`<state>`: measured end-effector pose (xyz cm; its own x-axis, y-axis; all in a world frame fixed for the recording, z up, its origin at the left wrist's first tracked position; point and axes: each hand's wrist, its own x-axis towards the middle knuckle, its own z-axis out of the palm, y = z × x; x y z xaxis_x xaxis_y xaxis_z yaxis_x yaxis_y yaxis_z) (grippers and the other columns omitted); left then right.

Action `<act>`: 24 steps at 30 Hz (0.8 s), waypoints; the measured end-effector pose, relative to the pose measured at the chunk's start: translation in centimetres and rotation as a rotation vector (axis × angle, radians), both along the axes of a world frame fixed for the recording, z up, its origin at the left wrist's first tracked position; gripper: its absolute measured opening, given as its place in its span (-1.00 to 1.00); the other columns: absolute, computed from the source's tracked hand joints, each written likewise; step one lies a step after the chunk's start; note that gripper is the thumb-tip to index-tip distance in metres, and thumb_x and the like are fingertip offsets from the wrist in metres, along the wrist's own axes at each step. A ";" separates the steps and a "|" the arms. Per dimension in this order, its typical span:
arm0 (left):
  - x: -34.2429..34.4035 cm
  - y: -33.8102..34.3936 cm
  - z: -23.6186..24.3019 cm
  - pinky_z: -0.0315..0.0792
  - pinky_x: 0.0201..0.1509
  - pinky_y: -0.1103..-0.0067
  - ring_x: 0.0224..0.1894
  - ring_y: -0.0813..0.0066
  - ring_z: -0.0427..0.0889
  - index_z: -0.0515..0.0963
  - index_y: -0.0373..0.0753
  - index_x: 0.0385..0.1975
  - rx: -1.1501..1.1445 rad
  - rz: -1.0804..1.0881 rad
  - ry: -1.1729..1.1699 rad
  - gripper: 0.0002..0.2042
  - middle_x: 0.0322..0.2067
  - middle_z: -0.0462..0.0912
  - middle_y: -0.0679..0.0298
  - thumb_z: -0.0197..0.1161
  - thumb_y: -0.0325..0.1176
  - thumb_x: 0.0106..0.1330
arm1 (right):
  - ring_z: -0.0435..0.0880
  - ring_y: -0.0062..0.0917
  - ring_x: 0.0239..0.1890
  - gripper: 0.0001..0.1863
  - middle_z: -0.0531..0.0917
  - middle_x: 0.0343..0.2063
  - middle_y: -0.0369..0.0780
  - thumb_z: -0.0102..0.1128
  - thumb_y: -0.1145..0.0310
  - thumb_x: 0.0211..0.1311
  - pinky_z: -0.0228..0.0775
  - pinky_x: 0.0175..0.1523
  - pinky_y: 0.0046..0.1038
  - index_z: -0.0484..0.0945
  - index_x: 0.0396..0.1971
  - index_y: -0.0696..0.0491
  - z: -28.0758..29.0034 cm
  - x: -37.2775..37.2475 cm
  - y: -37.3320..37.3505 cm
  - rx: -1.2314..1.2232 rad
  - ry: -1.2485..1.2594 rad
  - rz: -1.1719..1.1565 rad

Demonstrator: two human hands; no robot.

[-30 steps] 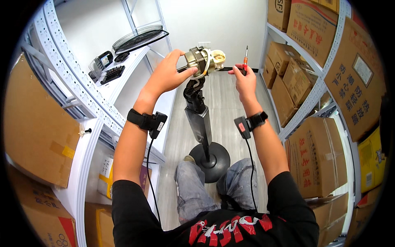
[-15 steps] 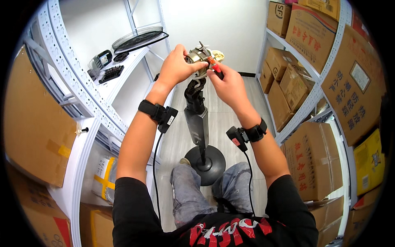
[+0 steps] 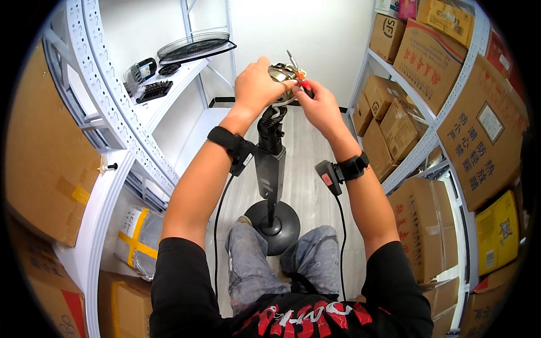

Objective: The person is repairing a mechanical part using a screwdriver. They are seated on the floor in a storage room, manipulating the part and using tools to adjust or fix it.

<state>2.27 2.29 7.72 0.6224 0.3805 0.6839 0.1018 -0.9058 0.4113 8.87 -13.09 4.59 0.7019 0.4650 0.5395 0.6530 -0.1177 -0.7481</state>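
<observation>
At upper centre, the left hand [image 3: 255, 85] curls around a round silver metal motor [image 3: 279, 74]; the right hand [image 3: 321, 110] pinches a slim red-handled metal screwdriver [image 3: 305, 84]. Firm motor support helps.

12 o'clock: my left hand [image 3: 255, 85] hides much of the metal motor [image 3: 279, 74]; my right hand [image 3: 320, 110] covers part of the screwdriver [image 3: 300, 74] handle. Fingertip contact too small to tell. 10 o'clock: small pieces in the black case [image 3: 154, 90], unidentifiable. 9 o'clock: dark rim crops a carton [image 3: 48, 152]. 6 o'clock: lower edge cuts my shirt [image 3: 293, 322].
</observation>
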 end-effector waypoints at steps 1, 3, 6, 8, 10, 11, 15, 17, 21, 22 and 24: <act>0.3 0.0 -0.2 0.54 -0.18 0.28 -0.25 0.04 0.67 0.49 -0.30 -0.42 -0.004 0.014 -0.023 -0.42 -0.37 0.68 0.02 0.52 0.12 -0.10 | 0.34 -0.68 -0.53 -0.65 0.49 -0.53 -0.44 0.21 0.15 0.38 0.25 -0.38 -0.52 0.62 -0.09 0.15 0.0 0.5 0.1 0.026 0.010 0.012; 0.2 -0.4 0.0 0.55 -0.16 0.28 -0.22 0.05 0.69 0.52 -0.31 -0.39 -0.035 0.030 -0.002 -0.43 -0.35 0.69 0.02 0.51 0.12 -0.10 | 0.37 -0.71 -0.48 -0.66 0.52 -0.49 -0.45 0.20 0.15 0.40 0.26 -0.35 -0.56 0.63 -0.06 0.10 0.2 0.7 0.1 0.073 0.118 0.092; 0.4 -0.5 0.1 0.55 -0.15 0.28 -0.21 0.05 0.69 0.52 -0.31 -0.37 -0.061 0.050 0.026 -0.42 -0.35 0.69 0.01 0.51 0.12 -0.09 | 0.46 -0.67 -0.42 -0.71 0.56 -0.47 -0.43 0.19 0.18 0.39 0.35 -0.27 -0.53 0.63 -0.12 0.11 0.6 0.9 -0.6 0.055 0.298 0.150; 0.5 -0.3 0.2 0.56 -0.12 0.29 -0.17 0.03 0.68 0.51 -0.33 -0.32 -0.070 0.034 0.044 -0.40 -0.30 0.68 -0.04 0.51 0.12 -0.09 | 0.44 -0.68 -0.42 -0.72 0.55 -0.46 -0.46 0.20 0.20 0.39 0.34 -0.27 -0.55 0.63 -0.09 0.08 0.2 2.1 -1.1 0.038 0.393 0.197; 0.6 0.4 -0.1 0.55 -0.07 0.30 -0.13 0.02 0.66 0.48 -0.35 -0.27 -0.056 -0.048 0.057 -0.36 -0.24 0.65 -0.08 0.51 0.12 -0.08 | 0.45 -0.68 -0.42 -0.71 0.55 -0.47 -0.42 0.22 0.21 0.37 0.35 -0.28 -0.53 0.62 -0.07 0.08 -0.9 2.6 -1.5 0.097 0.226 0.178; 0.6 1.1 -0.3 0.55 -0.05 0.31 -0.10 0.01 0.66 0.46 -0.36 -0.25 -0.047 -0.083 0.066 -0.34 -0.21 0.64 -0.10 0.51 0.13 -0.08 | 0.45 -0.68 -0.43 -0.71 0.55 -0.48 -0.40 0.24 0.22 0.35 0.35 -0.29 -0.53 0.62 -0.06 0.08 -1.3 2.7 -1.6 0.128 0.144 0.173; 0.6 4.5 -0.2 0.50 0.00 0.40 -0.12 0.25 0.60 0.45 -0.43 0.01 -0.169 -0.279 0.195 -0.17 -0.16 0.60 -0.01 0.55 0.16 -0.09 | 0.50 -0.58 -0.45 -0.66 0.58 -0.49 -0.27 0.27 0.25 0.30 0.40 -0.27 -0.47 0.60 0.00 0.08 -0.6 0.2 -2.2 -0.001 -0.050 0.081; 0.7 4.6 0.0 0.46 0.15 0.38 0.04 0.19 0.59 0.43 -0.44 0.15 -0.108 -0.336 0.246 -0.13 0.00 0.59 -0.04 0.54 0.11 -0.04 | 0.53 -0.48 -0.46 -0.63 0.60 -0.49 -0.20 0.27 0.26 0.28 0.41 -0.25 -0.43 0.59 0.03 0.08 -1.1 -0.3 -2.5 -0.013 -0.089 0.054; 0.1 3.3 0.0 0.45 0.17 0.38 0.07 0.16 0.60 0.51 -0.44 0.03 -0.177 -0.404 0.236 -0.23 -0.01 0.62 -0.07 0.54 0.09 -0.03 | 0.69 -0.18 -0.34 -0.59 0.70 -0.37 -0.04 0.23 0.24 0.28 0.50 -0.18 -0.31 0.58 0.09 0.05 -1.3 -1.9 -2.4 -0.013 -0.100 -0.101; 0.1 3.2 0.0 0.45 0.16 0.39 0.05 0.17 0.61 0.52 -0.45 -0.01 -0.155 -0.359 0.238 -0.25 -0.03 0.63 -0.08 0.54 0.09 -0.03 | 0.71 -0.11 -0.27 -0.59 0.71 -0.33 0.00 0.21 0.23 0.29 0.52 -0.15 -0.28 0.58 0.09 0.05 -1.3 -2.2 -2.1 -0.019 -0.098 -0.137; 0.0 2.6 -0.4 0.49 0.05 0.40 -0.06 0.17 0.65 0.56 -0.45 -0.14 -0.140 -0.286 0.179 -0.31 -0.16 0.67 -0.05 0.55 0.09 -0.05 | 0.71 -0.15 -0.28 -0.58 0.71 -0.33 0.00 0.21 0.23 0.29 0.51 -0.13 -0.30 0.57 0.10 0.07 -1.4 -2.0 -1.6 -0.028 -0.087 -0.126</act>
